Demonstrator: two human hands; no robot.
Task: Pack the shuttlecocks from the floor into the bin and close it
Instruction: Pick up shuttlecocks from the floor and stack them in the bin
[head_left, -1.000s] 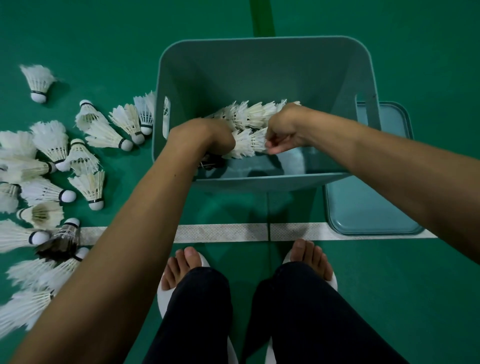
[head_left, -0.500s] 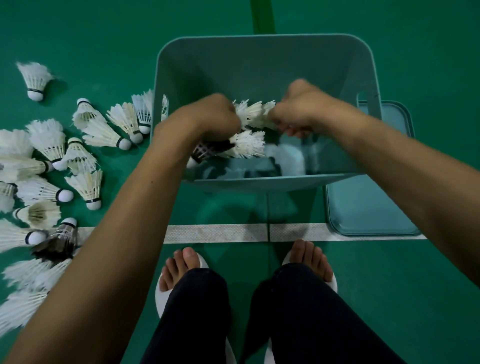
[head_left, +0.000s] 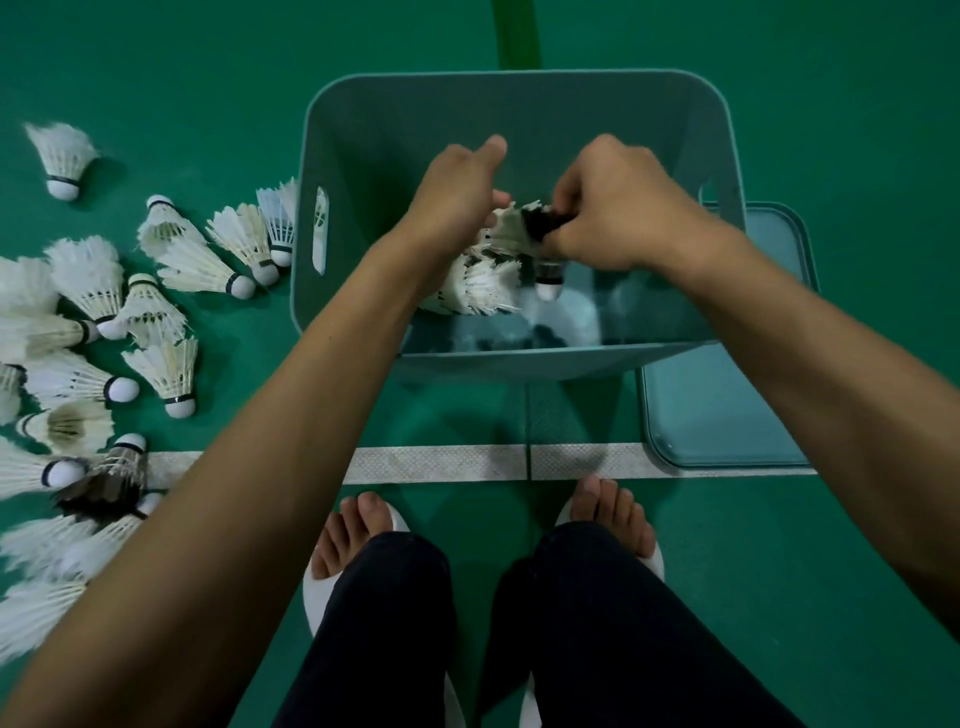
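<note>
A teal bin stands open on the green floor ahead of me. Both hands are over its inside. My left hand has its thumb stretched out and its fingers around a bunch of white shuttlecocks that hang into the bin. My right hand is closed on a dark-feathered shuttlecock and white ones beside it. A shuttlecock with a white cork hangs just below that hand. Several loose white shuttlecocks lie on the floor left of the bin.
The bin's teal lid lies flat on the floor at its right, partly under it. A white court line crosses in front of my feet in white slippers. One dark-feathered shuttlecock lies among the floor pile.
Both hands have risen and come closer over the middle of the bin. The row of shuttlecocks they held level now hangs bunched, and the right hand has taken the dark-feathered one.
</note>
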